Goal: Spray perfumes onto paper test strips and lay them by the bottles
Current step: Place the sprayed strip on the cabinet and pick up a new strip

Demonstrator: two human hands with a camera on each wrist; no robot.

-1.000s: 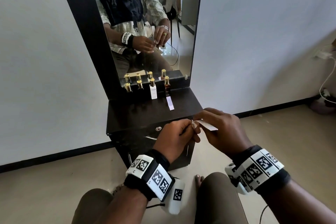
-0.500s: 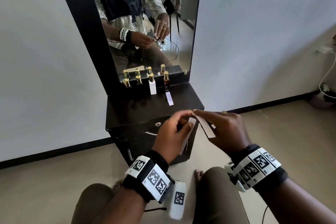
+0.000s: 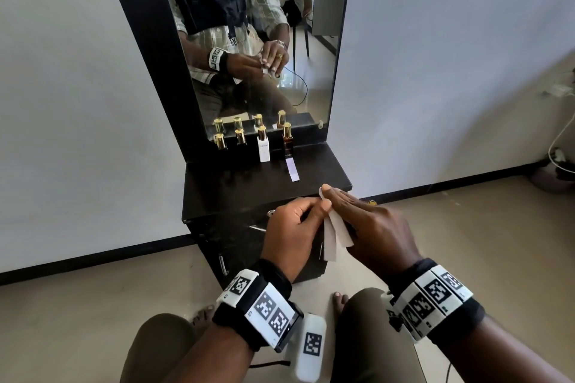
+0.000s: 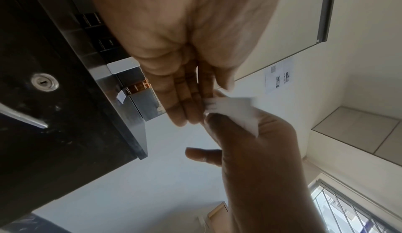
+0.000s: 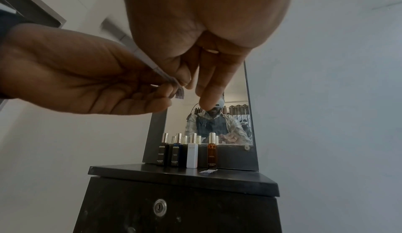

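Both hands hover in front of the black dresser top (image 3: 249,193). My left hand (image 3: 315,211) pinches a small bunch of white paper test strips (image 3: 330,241) at their upper end, and they hang down fanned out. My right hand (image 3: 326,194) pinches the top of one strip (image 3: 343,232) between thumb and forefinger. The wrist views show the same strips (image 4: 236,109) (image 5: 165,77) between the two hands. By the mirror stand two dark bottles (image 3: 220,142) (image 3: 240,137), a white bottle (image 3: 264,149) and an amber bottle (image 3: 287,141). One strip (image 3: 293,169) lies in front of the amber bottle.
The mirror (image 3: 249,40) behind the bottles reflects me and a seated person. Below the top is a drawer with a keyhole (image 3: 271,213) and a metal handle (image 3: 256,228). My knees are at the frame's bottom, and a cable (image 3: 557,146) lies at the far right wall.
The strips went from lying level between my hands to hanging downward and fanned. My right hand has slid up to their top end, and both hands sit slightly lower and closer together.
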